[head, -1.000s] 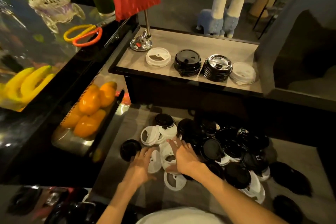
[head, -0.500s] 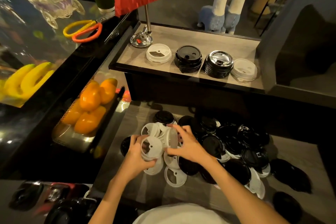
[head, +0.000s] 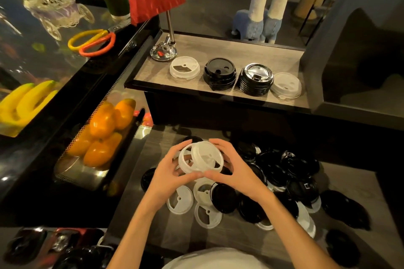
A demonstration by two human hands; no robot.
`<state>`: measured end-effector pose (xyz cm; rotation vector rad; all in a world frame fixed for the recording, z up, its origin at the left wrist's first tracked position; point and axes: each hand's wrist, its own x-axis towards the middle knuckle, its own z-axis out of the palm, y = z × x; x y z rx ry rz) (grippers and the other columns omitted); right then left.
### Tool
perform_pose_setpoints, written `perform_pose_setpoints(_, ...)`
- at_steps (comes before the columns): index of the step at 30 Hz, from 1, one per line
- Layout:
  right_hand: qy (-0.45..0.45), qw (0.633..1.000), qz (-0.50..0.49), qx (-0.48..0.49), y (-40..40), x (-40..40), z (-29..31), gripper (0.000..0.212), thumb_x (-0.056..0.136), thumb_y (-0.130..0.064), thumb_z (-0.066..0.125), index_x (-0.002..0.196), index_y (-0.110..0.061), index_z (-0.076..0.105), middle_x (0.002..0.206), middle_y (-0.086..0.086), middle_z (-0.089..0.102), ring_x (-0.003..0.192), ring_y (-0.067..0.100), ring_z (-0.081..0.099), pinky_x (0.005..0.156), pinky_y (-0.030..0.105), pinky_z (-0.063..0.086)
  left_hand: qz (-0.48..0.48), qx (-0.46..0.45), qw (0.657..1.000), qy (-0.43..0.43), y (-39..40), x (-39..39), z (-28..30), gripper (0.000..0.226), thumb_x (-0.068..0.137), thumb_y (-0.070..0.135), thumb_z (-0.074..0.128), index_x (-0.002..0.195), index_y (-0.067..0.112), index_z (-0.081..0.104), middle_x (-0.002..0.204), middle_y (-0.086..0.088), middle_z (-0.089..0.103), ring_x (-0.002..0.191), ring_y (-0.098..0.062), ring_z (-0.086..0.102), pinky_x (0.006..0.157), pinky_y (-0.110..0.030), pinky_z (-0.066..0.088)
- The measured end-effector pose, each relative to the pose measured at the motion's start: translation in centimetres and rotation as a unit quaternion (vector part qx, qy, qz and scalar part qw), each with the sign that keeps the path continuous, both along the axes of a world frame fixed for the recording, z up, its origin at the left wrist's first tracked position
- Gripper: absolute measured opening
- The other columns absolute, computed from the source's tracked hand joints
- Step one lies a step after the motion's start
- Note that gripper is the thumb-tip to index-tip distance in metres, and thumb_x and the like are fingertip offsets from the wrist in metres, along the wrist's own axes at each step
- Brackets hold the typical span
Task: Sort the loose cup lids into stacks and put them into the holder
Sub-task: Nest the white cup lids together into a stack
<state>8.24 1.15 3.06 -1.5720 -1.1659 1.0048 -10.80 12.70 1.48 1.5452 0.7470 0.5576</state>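
Observation:
Two translucent white lids (head: 202, 158) are held together above the lower counter, my left hand (head: 168, 172) gripping them from the left and my right hand (head: 235, 168) from the right. Below lie several loose white lids (head: 180, 200) and a heap of black lids (head: 290, 172). On the raised shelf (head: 218, 47) stand a white lid stack (head: 184, 67), a black stack (head: 219, 73), a glossy black stack (head: 255, 79) and another white stack (head: 286, 85).
A metal tray of oranges (head: 102, 131) sits left of the counter. Bananas (head: 24, 102), scissors (head: 93, 41) and a small cart planter (head: 54, 4) lie on the glass case at left. A red flag's chrome base (head: 164, 51) stands on the shelf corner.
Both hands rose from the loose pile with white lids and brought them together, one lid nesting against the other. The camera tilted slightly.

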Motion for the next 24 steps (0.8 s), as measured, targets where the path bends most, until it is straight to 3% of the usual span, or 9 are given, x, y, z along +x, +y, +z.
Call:
perform_pose_setpoints(2, -0.008, 1.0, 0.011, 0.008, 0.0, 0.0, 0.5, 0.076, 0.086, -0.022, 0.085, 0.149, -0.027, 0.043, 0.147, -0.01, 0.054, 0.137, 0.012, 0.053, 0.113, 0.037, 0.048, -0.01, -0.046, 0.998, -0.04, -0.2, 0.2, 0.1, 0.071, 0.081, 0.019, 0.086, 0.143, 0.03, 0.054, 0.136, 0.007, 0.065, 0.128, -0.015, 0.061, 0.106, -0.042, 0.054)
perform_pose_setpoints(4, -0.022, 1.0, 0.007, 0.016, 0.1, -0.2, 0.9, 0.073, 0.084, -0.027, 0.086, 0.146, -0.029, 0.047, 0.145, -0.01, 0.054, 0.135, 0.013, 0.054, 0.111, 0.041, 0.049, -0.015, -0.096, 0.991, -0.09, -0.9, 0.4, 0.4, 0.068, 0.085, 0.034, 0.082, 0.146, 0.024, 0.053, 0.138, -0.006, 0.064, 0.129, -0.026, 0.061, 0.105, -0.05, 0.053)
perform_pose_setpoints(6, -0.044, 0.999, -0.013, 0.028, 0.2, -0.3, 1.1, 0.076, 0.081, -0.035, 0.088, 0.146, -0.033, 0.047, 0.143, -0.01, 0.054, 0.132, 0.012, 0.055, 0.109, 0.039, 0.05, -0.016, -0.152, 0.98, -0.13, -1.6, 0.8, 1.0, 0.082, 0.083, 0.054, 0.076, 0.151, 0.019, 0.046, 0.143, -0.012, 0.06, 0.131, -0.031, 0.059, 0.1, -0.049, 0.055)
perform_pose_setpoints(10, -0.128, 0.991, -0.017, 0.023, 0.2, -0.3, 2.4, 0.083, 0.075, -0.055, 0.086, 0.146, -0.05, 0.042, 0.134, -0.02, 0.048, 0.129, 0.005, 0.049, 0.109, 0.032, 0.046, -0.02, -0.215, 0.964, -0.153, -2.1, 1.3, 1.8, 0.074, 0.091, 0.052, 0.065, 0.154, 0.025, 0.038, 0.145, -0.014, 0.057, 0.132, -0.037, 0.058, 0.097, -0.049, 0.057)
perform_pose_setpoints(13, -0.173, 0.983, -0.05, 0.034, 0.4, -0.7, 3.2, 0.077, 0.067, -0.062, 0.088, 0.133, -0.043, 0.052, 0.129, -0.021, 0.043, 0.126, 0.005, 0.048, 0.103, 0.03, 0.05, -0.026, -0.236, 0.962, -0.135, -2.7, 2.1, 2.2, 0.043, 0.109, 0.03, 0.039, 0.153, 0.031, 0.039, 0.142, -0.005, 0.062, 0.131, -0.031, 0.06, 0.1, -0.046, 0.056)
perform_pose_setpoints(16, -0.247, 0.966, -0.073, 0.031, 0.6, -1.0, 3.4, 0.083, 0.061, -0.073, 0.084, 0.128, -0.036, 0.052, 0.123, -0.019, 0.04, 0.12, 0.006, 0.043, 0.098, 0.022, 0.045, 0.015, -0.333, 0.932, -0.144, -3.3, 2.7, 2.3, 0.052, 0.109, 0.048, 0.021, 0.153, 0.029, 0.043, 0.147, -0.005, 0.059, 0.135, -0.024, 0.057, 0.106, -0.042, 0.051)
perform_pose_setpoints(20, -0.273, 0.96, -0.059, 0.005, 0.3, -0.8, 3.5, 0.079, 0.067, -0.077, 0.077, 0.133, -0.043, 0.052, 0.123, -0.02, 0.035, 0.121, 0.002, 0.036, 0.089, 0.013, 0.04, 0.059, -0.391, 0.91, -0.12, -3.4, 3.5, 2.7, 0.063, 0.109, 0.051, 0.021, 0.143, 0.012, 0.057, 0.135, -0.016, 0.067, 0.127, -0.028, 0.063, 0.108, -0.045, 0.045)
perform_pose_setpoints(24, -0.301, 0.951, -0.063, 0.001, 0.0, -0.7, 3.5, 0.078, 0.067, -0.078, 0.077, 0.131, -0.041, 0.049, 0.125, -0.023, 0.035, 0.119, 0.003, 0.038, 0.089, 0.017, 0.042, 0.082, -0.42, 0.894, -0.131, -3.4, 3.7, 2.7, 0.064, 0.11, 0.05, 0.026, 0.141, 0.005, 0.058, 0.137, -0.02, 0.064, 0.13, -0.031, 0.061, 0.115, -0.048, 0.04)
